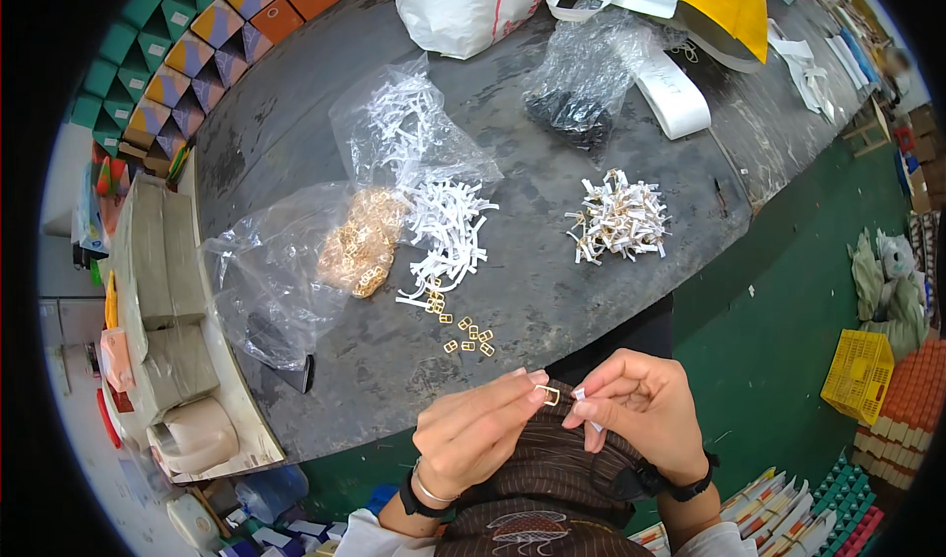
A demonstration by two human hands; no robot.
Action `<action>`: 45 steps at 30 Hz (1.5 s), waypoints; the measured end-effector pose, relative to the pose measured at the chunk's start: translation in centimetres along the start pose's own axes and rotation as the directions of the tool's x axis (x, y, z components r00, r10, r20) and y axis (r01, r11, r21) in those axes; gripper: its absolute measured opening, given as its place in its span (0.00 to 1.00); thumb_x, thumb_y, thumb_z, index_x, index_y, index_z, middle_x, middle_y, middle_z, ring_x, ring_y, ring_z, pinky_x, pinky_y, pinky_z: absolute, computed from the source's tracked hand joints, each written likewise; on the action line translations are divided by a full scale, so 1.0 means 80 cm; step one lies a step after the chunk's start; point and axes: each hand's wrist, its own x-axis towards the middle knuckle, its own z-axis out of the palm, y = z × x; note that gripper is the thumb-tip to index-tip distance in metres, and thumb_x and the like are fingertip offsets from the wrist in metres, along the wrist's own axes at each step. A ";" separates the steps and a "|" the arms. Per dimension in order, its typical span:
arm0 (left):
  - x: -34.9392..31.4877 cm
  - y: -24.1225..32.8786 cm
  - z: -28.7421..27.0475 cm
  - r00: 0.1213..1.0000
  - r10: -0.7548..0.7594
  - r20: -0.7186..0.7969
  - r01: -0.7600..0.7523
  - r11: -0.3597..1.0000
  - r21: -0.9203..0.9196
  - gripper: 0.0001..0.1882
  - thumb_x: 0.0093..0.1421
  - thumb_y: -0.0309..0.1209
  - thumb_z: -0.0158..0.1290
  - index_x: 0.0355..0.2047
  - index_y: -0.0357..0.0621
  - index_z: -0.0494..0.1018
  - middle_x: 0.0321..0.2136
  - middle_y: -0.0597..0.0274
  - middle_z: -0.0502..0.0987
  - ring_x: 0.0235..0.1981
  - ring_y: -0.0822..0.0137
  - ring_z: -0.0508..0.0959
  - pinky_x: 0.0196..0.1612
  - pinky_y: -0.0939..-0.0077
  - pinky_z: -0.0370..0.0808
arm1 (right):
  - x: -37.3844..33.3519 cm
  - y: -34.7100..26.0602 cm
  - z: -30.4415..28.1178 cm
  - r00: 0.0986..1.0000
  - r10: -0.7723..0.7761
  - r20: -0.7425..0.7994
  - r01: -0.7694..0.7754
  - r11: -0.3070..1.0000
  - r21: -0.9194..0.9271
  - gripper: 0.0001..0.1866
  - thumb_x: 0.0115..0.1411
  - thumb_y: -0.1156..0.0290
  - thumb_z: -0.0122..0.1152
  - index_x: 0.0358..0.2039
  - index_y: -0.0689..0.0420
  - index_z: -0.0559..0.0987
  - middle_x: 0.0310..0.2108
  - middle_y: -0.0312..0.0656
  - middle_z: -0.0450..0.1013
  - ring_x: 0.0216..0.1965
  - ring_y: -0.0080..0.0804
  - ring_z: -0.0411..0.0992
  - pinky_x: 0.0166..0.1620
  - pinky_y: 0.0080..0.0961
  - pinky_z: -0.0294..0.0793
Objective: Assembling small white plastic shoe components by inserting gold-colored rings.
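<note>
A small gold buckle [548, 394] is pinched between the fingertips of my left hand [471, 427], just off the table's front edge. Close beside it, my right hand [642, 404] pinches a short white strap [580, 395]. The buckle and strap are a little apart. Several loose gold buckles [473, 332] lie on the dark table [424, 370] beyond my left hand. Behind them are a clear bag of gold buckles [363, 247] and a pile of white straps [448, 227], partly in another clear bag [399, 124]. Farther right sits a heap of white straps with gold buckles [623, 217].
Along the far side are a white plastic bag [468, 10], a bubble-wrap bundle [591, 79], and a roll of white band [675, 94]. Stacked boxes [182, 55] line the far left. A yellow crate [857, 375] stands on the green floor [778, 330] at right.
</note>
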 end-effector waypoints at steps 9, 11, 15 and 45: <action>0.000 0.013 0.004 0.993 0.115 -0.002 -0.115 0.993 0.010 0.10 0.46 0.16 0.62 0.31 0.38 0.78 0.30 0.51 0.82 0.31 0.59 0.84 0.31 0.76 0.81 | -0.017 -0.002 0.015 1.000 -0.006 -0.023 0.008 0.995 0.097 0.07 0.59 0.80 0.60 0.37 0.70 0.75 0.28 0.49 0.77 0.24 0.24 0.76 0.27 0.18 0.78; 0.001 0.021 0.000 0.997 0.060 0.048 -0.060 0.998 0.006 0.12 0.46 0.16 0.62 0.33 0.37 0.78 0.30 0.51 0.82 0.30 0.60 0.84 0.33 0.76 0.81 | -0.020 -0.002 0.017 0.999 0.005 -0.038 -0.004 1.000 0.023 0.07 0.59 0.80 0.60 0.37 0.71 0.75 0.27 0.50 0.77 0.24 0.26 0.77 0.27 0.19 0.78; -0.003 0.032 0.002 0.936 -0.329 0.123 0.351 0.878 -0.325 0.15 0.48 0.14 0.61 0.39 0.32 0.78 0.34 0.48 0.81 0.33 0.63 0.83 0.34 0.77 0.80 | -0.023 -0.004 0.019 0.998 -0.002 -0.064 0.006 0.998 0.063 0.07 0.60 0.80 0.59 0.36 0.71 0.75 0.27 0.50 0.77 0.24 0.27 0.77 0.27 0.20 0.79; -0.010 0.019 0.000 0.848 -0.331 0.414 0.513 0.314 -0.799 0.14 0.49 0.13 0.61 0.37 0.35 0.80 0.32 0.58 0.75 0.33 0.72 0.76 0.36 0.81 0.73 | -0.038 0.011 0.024 0.984 -0.176 0.039 0.172 0.982 0.081 0.07 0.60 0.83 0.57 0.38 0.72 0.78 0.33 0.47 0.74 0.30 0.27 0.76 0.32 0.18 0.78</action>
